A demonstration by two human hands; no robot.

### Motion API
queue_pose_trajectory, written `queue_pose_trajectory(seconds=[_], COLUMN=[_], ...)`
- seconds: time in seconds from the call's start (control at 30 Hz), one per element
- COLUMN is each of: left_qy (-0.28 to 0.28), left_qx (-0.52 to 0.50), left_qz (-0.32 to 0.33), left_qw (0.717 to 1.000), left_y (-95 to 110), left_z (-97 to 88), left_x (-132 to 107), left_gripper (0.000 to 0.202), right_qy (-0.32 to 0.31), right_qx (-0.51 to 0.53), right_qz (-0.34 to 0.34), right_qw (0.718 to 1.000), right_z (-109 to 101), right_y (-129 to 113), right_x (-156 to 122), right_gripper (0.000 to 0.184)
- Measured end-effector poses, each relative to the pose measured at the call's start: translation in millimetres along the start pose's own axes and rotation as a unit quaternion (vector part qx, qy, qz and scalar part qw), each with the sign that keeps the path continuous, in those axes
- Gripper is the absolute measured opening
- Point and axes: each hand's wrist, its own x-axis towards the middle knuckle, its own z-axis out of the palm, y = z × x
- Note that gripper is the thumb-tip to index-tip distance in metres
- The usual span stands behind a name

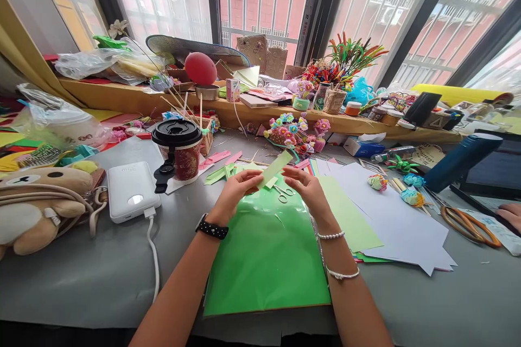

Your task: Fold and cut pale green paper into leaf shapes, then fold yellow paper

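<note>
a pale green paper strip [277, 167] is up over the far end of the green sheet [268, 255], its long axis slanting from near left to far right. the left hand [236, 191] pinches its near end; the right hand [308, 188] is half open beside it, contact unclear.

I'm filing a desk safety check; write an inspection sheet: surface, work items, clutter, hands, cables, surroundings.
Surface: grey tabletop, with a glossy green sheet before the person.
Work items: pale green paper strip, held up; scissors near the sheet's far edge.
Clutter: lidded cup and plush bear at left; loose white paper at right.
Hands: left hand grips the strip; right hand beside it, contact unclear.
Cables: white cable plugged into a power bank.
Surroundings: barred windows, crowded ledge; another person's hand at far right.
</note>
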Motion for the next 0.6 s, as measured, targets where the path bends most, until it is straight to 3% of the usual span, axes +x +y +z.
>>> queue_pose_trajectory(seconds=[0.07, 0.2, 0.3, 0.47, 0.6], left_qy=[-0.053, -0.130, -0.148, -0.149, -0.147], left_qx=[-0.034, -0.015, 0.029, 0.090, 0.116], left_qz=[-0.036, -0.075, -0.059, 0.025, 0.038], left_qw=[0.997, 0.988, 0.987, 0.984, 0.982], left_y=[-0.4, -0.8, -0.4, -4.1, -8.7], left_z=[1.6, 4.2, 7.1, 11.8, 12.3], left_x=[-1.5, -4.2, -5.4, -4.0, -1.7], left_gripper=[0.028, 0.030, 0.032, 0.042, 0.045], right_qy=[-0.041, -0.073, -0.080, -0.068, -0.061], right_qx=[0.055, 0.069, 0.058, 0.000, -0.036], right_qz=[0.003, -0.003, 0.004, 0.002, -0.003], right_qw=[0.998, 0.995, 0.995, 0.998, 0.998], right_z=[2.4, 4.9, 6.2, 11.1, 13.8], right_y=[-2.6, -5.7, -6.7, -7.2, -6.9], right_x=[-1.2, -3.2, -3.8, -4.9, -5.5], right_gripper=[0.037, 0.033, 0.033, 0.027, 0.024])
